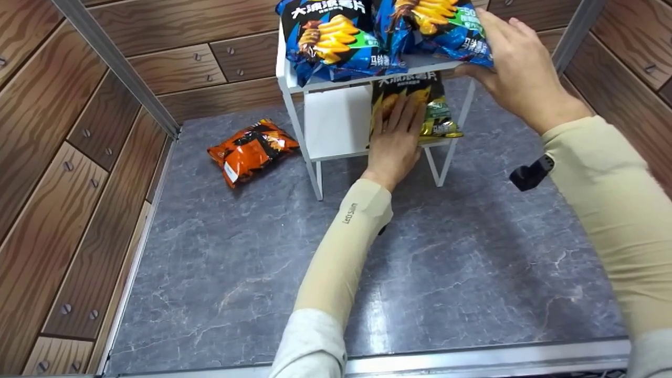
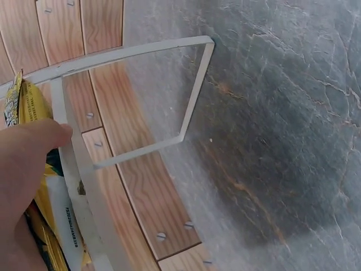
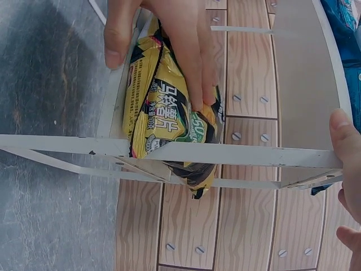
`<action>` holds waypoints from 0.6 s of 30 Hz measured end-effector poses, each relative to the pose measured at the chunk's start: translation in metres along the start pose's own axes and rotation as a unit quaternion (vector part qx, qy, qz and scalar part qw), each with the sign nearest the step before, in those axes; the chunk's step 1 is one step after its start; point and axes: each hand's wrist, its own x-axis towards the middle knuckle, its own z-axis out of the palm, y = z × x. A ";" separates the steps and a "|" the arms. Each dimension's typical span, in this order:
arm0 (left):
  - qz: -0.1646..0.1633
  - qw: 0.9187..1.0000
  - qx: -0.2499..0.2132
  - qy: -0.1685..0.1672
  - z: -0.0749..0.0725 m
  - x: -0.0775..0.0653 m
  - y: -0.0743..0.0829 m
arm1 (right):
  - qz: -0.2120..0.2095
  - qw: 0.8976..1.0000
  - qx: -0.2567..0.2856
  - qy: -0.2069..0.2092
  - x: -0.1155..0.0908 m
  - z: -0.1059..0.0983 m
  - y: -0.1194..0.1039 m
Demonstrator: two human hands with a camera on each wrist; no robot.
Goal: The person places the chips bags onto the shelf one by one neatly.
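In the head view my left hand (image 1: 396, 139) lies over a yellow-and-black chip bag (image 1: 440, 113) on the lower shelf, its fingers extended across the front. The right wrist view shows that bag (image 3: 163, 107) from the side, with the left thumb by the shelf's edge. My right hand (image 1: 525, 71) is at the right end of the white rack's top shelf (image 1: 341, 81). Its fingers lie beside a blue chip bag (image 1: 436, 26), and its thumb is at the shelf's front edge. Another blue chip bag (image 1: 336, 39) sits to the left on top.
An orange chip bag (image 1: 252, 152) lies on the grey marbled floor (image 1: 236, 262), left of the rack. The lower shelf's white board (image 1: 336, 121) shows left of the yellow bag. Wood-patterned walls (image 1: 68, 184) and metal posts (image 1: 121, 68) enclose the area.
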 end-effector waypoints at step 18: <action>0.057 0.992 -0.097 0.062 -0.024 -0.010 -0.019 | 0.007 1.000 0.000 -0.001 -0.001 0.000 0.002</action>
